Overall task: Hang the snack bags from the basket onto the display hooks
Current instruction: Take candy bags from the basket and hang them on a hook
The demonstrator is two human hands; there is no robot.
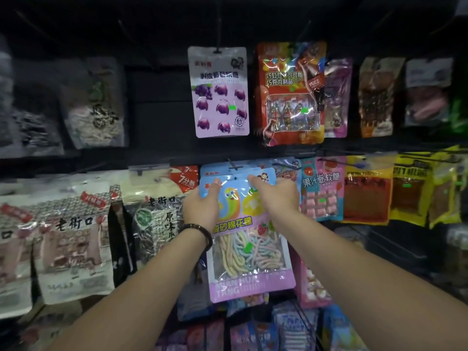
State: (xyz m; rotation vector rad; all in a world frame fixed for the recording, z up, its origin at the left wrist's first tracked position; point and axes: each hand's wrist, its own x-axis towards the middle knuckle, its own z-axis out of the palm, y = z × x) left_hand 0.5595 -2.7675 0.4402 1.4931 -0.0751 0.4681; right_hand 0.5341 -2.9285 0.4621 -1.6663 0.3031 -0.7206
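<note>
I hold a blue and pink marshmallow-rope snack bag (249,252) upright in front of the display wall. My left hand (202,206) grips its upper left edge, thumb on the front. My right hand (276,196) grips the upper right edge. The bag's top hole sits just below a black display hook (233,165), where a matching blue bag (222,169) hangs behind it. The basket is out of view.
A purple grape gummy bag (220,92) and a red chocolate bag (291,95) hang on the row above. Sunflower seed bags (76,239) fill the left. Pink, orange and yellow bags (364,188) hang at the right. More packs (291,325) lie below.
</note>
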